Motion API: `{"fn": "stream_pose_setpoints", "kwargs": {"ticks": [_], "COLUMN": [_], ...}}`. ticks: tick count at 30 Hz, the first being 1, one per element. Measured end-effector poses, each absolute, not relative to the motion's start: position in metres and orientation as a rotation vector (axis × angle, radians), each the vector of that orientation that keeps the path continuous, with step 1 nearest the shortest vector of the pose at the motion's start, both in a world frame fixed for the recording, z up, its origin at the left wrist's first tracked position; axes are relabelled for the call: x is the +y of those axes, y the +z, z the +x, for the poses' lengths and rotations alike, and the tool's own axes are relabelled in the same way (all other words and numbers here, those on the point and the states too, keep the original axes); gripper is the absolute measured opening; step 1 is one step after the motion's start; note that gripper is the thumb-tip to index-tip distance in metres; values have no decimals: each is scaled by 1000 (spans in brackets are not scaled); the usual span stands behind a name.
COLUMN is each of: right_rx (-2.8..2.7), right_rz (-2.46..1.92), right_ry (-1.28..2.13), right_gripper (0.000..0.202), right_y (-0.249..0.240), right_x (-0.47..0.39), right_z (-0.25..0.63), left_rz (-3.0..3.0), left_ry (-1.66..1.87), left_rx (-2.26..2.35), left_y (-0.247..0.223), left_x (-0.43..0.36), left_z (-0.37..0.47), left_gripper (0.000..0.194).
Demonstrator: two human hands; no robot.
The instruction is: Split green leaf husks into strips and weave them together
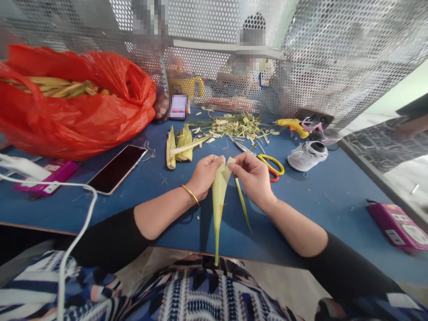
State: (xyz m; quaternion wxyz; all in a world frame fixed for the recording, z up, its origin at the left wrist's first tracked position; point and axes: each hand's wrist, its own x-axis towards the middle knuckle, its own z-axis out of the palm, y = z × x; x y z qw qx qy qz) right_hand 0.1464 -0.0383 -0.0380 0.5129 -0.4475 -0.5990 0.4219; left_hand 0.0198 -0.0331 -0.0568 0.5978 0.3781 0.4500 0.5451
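A long pale green husk leaf (pixel 219 196) hangs between my hands, its narrow tip pointing down past the table's front edge. My left hand (pixel 207 175) pinches its upper left corner between thumb and fingers. At the upper right corner, my right hand (pixel 251 175) has its thumb and fingers closed on the same leaf. A thin green strip (pixel 243 205) hangs or lies just below my right hand. Scissors with yellow and orange handles (pixel 276 165) lie behind my right hand, partly hidden by it. Folded husk pieces (pixel 183 143) rest behind my left hand.
On the blue table (pixel 160 196) are a red bag of husks (pixel 110 111), a black phone (pixel 117 169), a pile of shreds (pixel 239 125), a yellow glue gun (pixel 293 125), a white spool-like object (pixel 307 156) and a purple power strip (pixel 397 225). A white cable (pixel 87 209) crosses the left side.
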Motion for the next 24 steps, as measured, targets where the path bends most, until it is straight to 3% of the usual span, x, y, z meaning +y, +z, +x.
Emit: {"fn": "stream_pose_setpoints", "kwargs": {"ticks": [7, 14, 24], "right_rx": [-1454, -1424, -1710], "right_rz": [-1131, -1134, -989], "right_ry": [1268, 957, 419], "right_gripper": [29, 23, 6], "right_y": [-42, -50, -42], "right_x": [-37, -31, -46], "right_z": [145, 150, 152], "left_rz": [900, 681, 643], "left_ry": [1305, 1099, 1142], "left_rx": [1040, 865, 1120], "left_y": [-58, -45, -41], "left_x": [-31, -41, -36], "left_z": [18, 23, 22], "left_gripper": [35, 34, 37]}}
